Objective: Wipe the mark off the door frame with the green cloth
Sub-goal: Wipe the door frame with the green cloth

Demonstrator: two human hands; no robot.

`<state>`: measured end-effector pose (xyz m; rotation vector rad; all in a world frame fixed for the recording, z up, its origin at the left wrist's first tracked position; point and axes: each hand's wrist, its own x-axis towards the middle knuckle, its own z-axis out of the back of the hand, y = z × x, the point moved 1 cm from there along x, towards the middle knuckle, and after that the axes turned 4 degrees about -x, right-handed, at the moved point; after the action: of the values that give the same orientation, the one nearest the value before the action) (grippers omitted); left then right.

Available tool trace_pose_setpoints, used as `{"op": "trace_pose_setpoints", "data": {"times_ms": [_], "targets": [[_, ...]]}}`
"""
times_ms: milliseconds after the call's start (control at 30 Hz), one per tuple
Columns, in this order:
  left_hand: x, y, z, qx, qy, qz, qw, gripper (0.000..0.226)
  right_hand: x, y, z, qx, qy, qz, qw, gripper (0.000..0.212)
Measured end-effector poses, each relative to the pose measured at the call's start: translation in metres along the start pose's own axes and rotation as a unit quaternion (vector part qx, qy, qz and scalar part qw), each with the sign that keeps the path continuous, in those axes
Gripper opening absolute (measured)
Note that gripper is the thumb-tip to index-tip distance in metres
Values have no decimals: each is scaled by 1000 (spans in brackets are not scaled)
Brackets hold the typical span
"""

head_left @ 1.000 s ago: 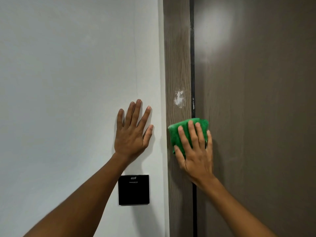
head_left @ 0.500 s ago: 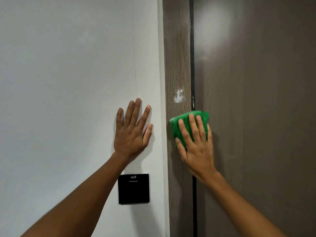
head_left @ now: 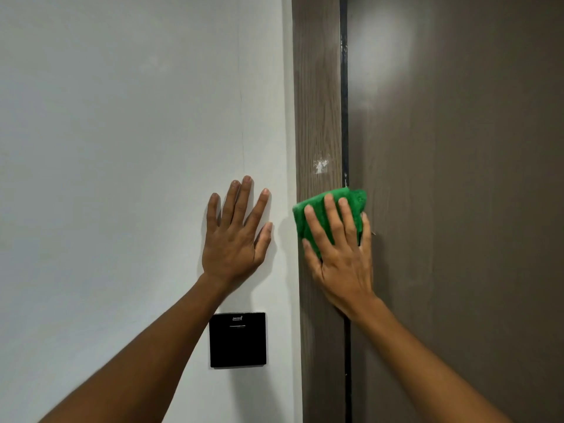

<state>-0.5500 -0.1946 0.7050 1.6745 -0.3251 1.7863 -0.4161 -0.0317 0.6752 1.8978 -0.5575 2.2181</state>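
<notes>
A small white mark sits on the wood-grain door frame, near its right edge. My right hand presses a folded green cloth flat against the frame just below the mark, the cloth's top edge a short way under it. The cloth also overlaps the dark gap beside the door. My left hand lies flat on the white wall, fingers spread, holding nothing.
A brown door fills the right side, separated from the frame by a dark vertical gap. A black square wall panel is mounted on the white wall under my left wrist.
My right hand has slid the green cloth up the frame towards the mark. The mark looks smaller and fainter than a second ago. My left hand has stayed put.
</notes>
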Motion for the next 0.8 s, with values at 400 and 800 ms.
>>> {"op": "trace_pose_setpoints", "data": {"times_ms": [400,800], "targets": [[0,-2,2,-5,3,1,1000,66,54,-5,8,-19,4,69,997,61],[33,-1,19,-44,19,9,999,63,143,-8,16,-22,15,17,999,64]]}}
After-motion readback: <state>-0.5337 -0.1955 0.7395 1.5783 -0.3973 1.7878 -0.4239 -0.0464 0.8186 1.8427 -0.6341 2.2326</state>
